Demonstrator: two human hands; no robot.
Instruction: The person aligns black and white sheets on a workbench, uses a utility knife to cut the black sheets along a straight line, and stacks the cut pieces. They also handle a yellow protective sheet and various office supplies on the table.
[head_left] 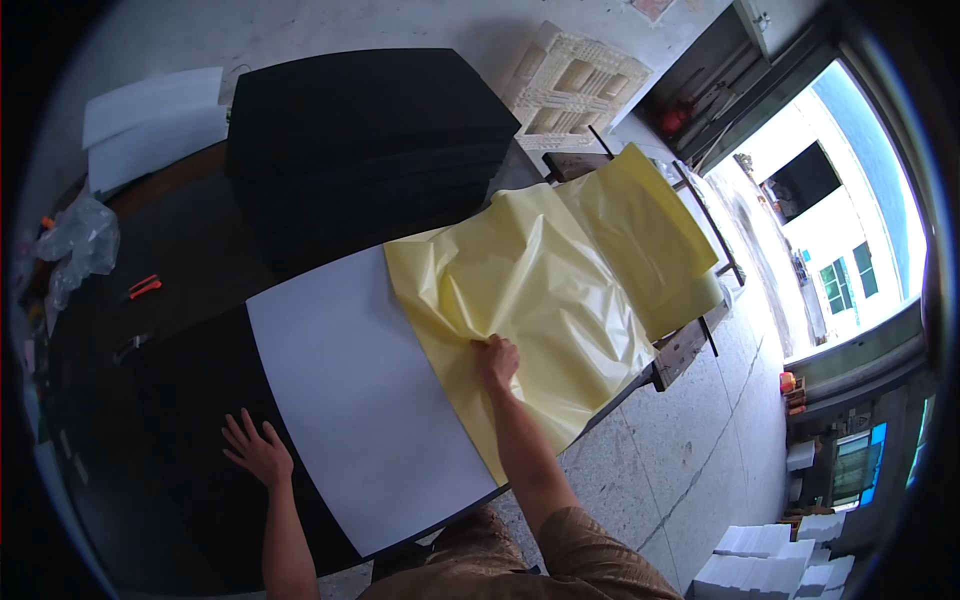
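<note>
My right hand is closed on a fold of a glossy yellow sheet, which lies wrinkled over the right part of the table. At its far right end the sheet curls up into a roll. To the left of the yellow edge, a smooth white sheet shows on top of a black sheet. My left hand rests with fingers spread on the black sheet, just left of the white sheet's edge.
A tall stack of black sheets stands at the table's far side. An orange-handled cutter, a dark tool and clear plastic bags lie at left. White sheets are stacked far left; a pallet leans on the wall.
</note>
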